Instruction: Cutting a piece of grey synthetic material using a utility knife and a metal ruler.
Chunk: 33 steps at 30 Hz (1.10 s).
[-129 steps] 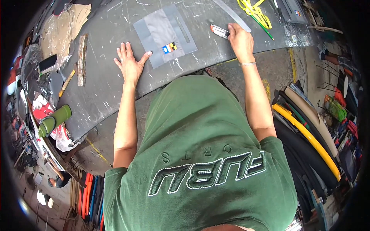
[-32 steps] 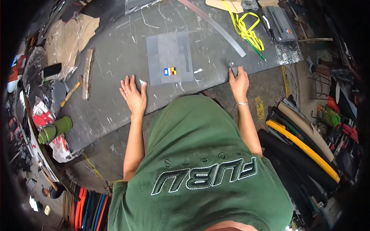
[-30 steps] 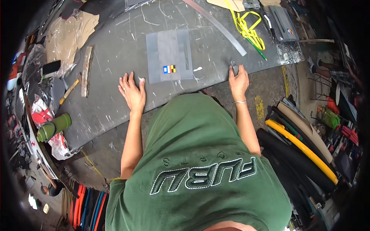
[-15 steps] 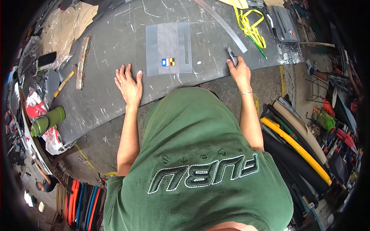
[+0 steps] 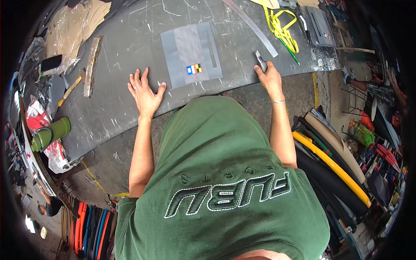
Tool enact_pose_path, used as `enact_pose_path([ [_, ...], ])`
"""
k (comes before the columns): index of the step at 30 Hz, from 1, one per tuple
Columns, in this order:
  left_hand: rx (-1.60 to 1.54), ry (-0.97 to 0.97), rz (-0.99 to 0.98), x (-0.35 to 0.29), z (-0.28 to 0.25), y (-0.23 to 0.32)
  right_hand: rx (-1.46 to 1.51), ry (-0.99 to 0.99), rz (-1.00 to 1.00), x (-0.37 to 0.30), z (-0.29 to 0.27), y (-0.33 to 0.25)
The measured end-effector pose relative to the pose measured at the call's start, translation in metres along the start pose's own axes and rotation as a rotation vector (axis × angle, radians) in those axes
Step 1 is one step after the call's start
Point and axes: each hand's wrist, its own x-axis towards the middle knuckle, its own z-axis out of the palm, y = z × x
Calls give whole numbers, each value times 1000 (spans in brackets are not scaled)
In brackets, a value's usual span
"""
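A grey fabric panel (image 5: 188,47) lies on the dark tabletop (image 5: 125,52) in front of me, slightly turned. It has a lighter middle band, a narrow slot on its right side and a small colourful patch (image 5: 194,69) near its lower edge. My left hand (image 5: 146,96) rests flat on the table left of the panel, fingers spread, its thumb close to the panel's lower left corner but apart from it. To the right of the panel, my right hand (image 5: 270,80) grips a utility knife (image 5: 261,62) with its blade end pointing away from me.
A clear ruler strip (image 5: 253,29), a yellow tape measure (image 5: 284,32) and a green pencil (image 5: 289,52) lie at the far right, near another grey panel (image 5: 320,28). At left are a wooden bar (image 5: 92,67), a phone (image 5: 51,63) and a green bottle (image 5: 54,132). Material rolls (image 5: 333,164) stand at right.
The grey panel has turned a little counterclockwise, its lower edge shifting right. My left hand has shifted slightly, with its thumb further out. The right hand still holds the knife.
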Motion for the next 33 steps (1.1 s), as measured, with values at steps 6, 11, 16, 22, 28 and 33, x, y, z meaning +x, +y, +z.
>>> enact_pose_path([
  [6, -23, -1, -33, -2, 3, -5, 133, 178, -343, 14, -2, -22],
  [11, -33, 12, -39, 0, 5, -6, 378, 294, -387, 52, -17, -28],
  [16, -19, 17, -46, 0, 6, -6, 366, 354, -209, 104, -28, -4],
  [22, -36, 5, -74, -2, 2, -3, 313, 481, -255, 157, -34, -14],
  [28, -185, -10, -81, 0, -13, -10, 223, 533, -121, 203, -48, -8],
  [33, -366, 72, -156, -5, -26, -5, 215, 349, -208, 220, -46, -23],
])
